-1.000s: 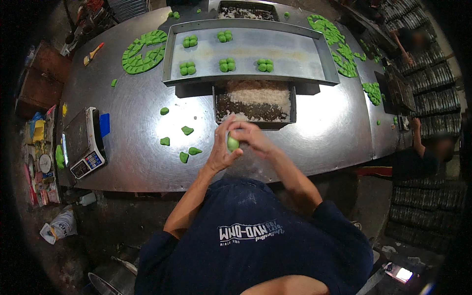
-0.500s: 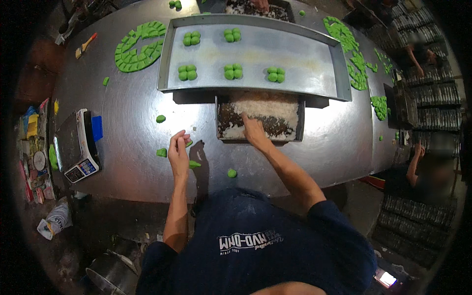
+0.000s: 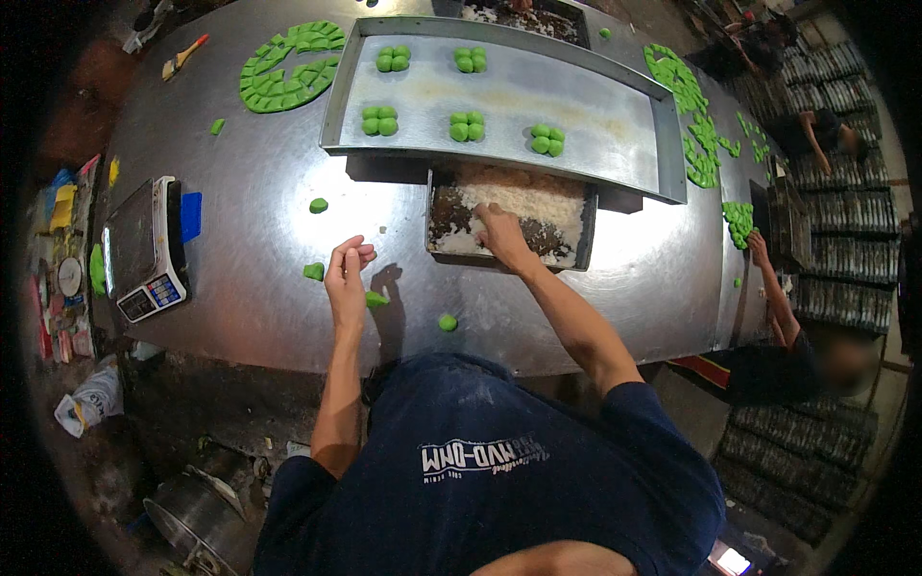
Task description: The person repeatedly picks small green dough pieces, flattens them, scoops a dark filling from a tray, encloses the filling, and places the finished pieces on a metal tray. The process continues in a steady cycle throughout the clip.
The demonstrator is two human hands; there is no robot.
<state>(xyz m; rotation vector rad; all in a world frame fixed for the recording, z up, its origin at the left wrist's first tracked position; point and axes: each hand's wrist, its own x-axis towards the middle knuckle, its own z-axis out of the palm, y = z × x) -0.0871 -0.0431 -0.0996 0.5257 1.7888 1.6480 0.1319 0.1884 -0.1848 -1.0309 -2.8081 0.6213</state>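
My right hand [image 3: 502, 236] reaches into a small dark tray [image 3: 509, 262] of white shreds [image 3: 555, 208] that look like grated coconut. Its fingers are drawn together, tips down among the shreds and a dark brown mass. My left hand [image 3: 349, 266] is raised over the table to the left of that tray, fingers curled in; what lies inside them, if anything, is hidden. Just beside it is a green dough piece [image 3: 376, 300]. More green lumps are scattered close by, one [image 3: 313, 272] to the left and another [image 3: 448, 323] near the table's front edge.
A large metal tray [image 3: 615, 173] holds several clusters of green balls [image 3: 467, 126]. Left stand a digital scale [image 3: 149, 298] and a brush [image 3: 184, 57]. Cut green dough pieces [image 3: 288, 96] form a ring. At right, a co-worker's hand [image 3: 759, 248] touches green pieces [image 3: 738, 223].
My right hand's fingers, one of them pointing before, have drawn together in the shreds. My left hand stays raised, nearly still. At right, a co-worker's arm has reached to the green pieces.
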